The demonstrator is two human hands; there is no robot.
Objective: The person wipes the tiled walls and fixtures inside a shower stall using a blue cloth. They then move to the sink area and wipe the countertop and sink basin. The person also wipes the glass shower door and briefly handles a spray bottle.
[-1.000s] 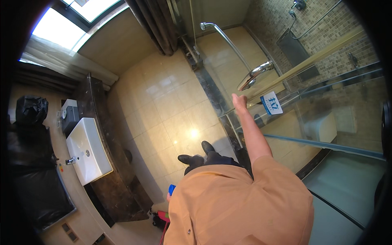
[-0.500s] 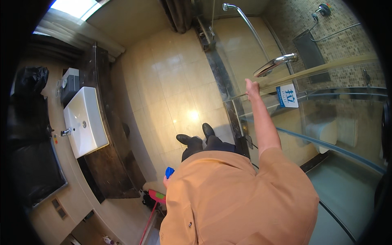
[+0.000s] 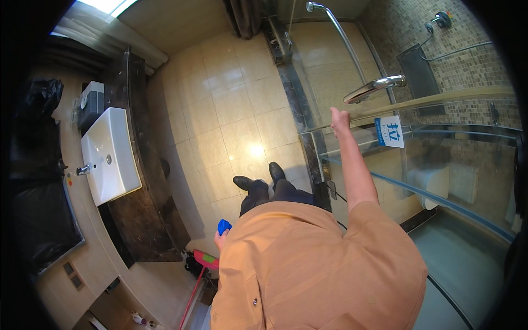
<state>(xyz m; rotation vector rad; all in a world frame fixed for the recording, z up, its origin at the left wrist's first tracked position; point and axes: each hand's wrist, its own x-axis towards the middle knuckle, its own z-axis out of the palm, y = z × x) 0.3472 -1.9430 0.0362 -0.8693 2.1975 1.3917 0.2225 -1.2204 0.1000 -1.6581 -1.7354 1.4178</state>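
Note:
My right arm reaches out to the shower's glass door (image 3: 407, 138). At its top edge my right hand (image 3: 340, 122) is closed round the glass, just below a chrome shower handle or head (image 3: 376, 89). A blue and white sign (image 3: 390, 132) is stuck on the glass beside my forearm. Low at my left side, my left hand (image 3: 221, 240) is closed on a small blue object (image 3: 224, 226). Only its blue top shows, so its kind cannot be made out. My tan top hides most of that hand.
A white washbasin (image 3: 113, 157) with a tap stands on a dark counter (image 3: 151, 220) to the left. A pink-red dustpan or broom head (image 3: 206, 259) with a long handle leans behind my left hand. A dark stone sill (image 3: 294, 93) borders the shower. Floor tiles (image 3: 220, 104) shine ahead.
The view has shifted slightly, and the basin and floor sit a little further left. My right hand stays at the glass edge, and my left still holds the blue object.

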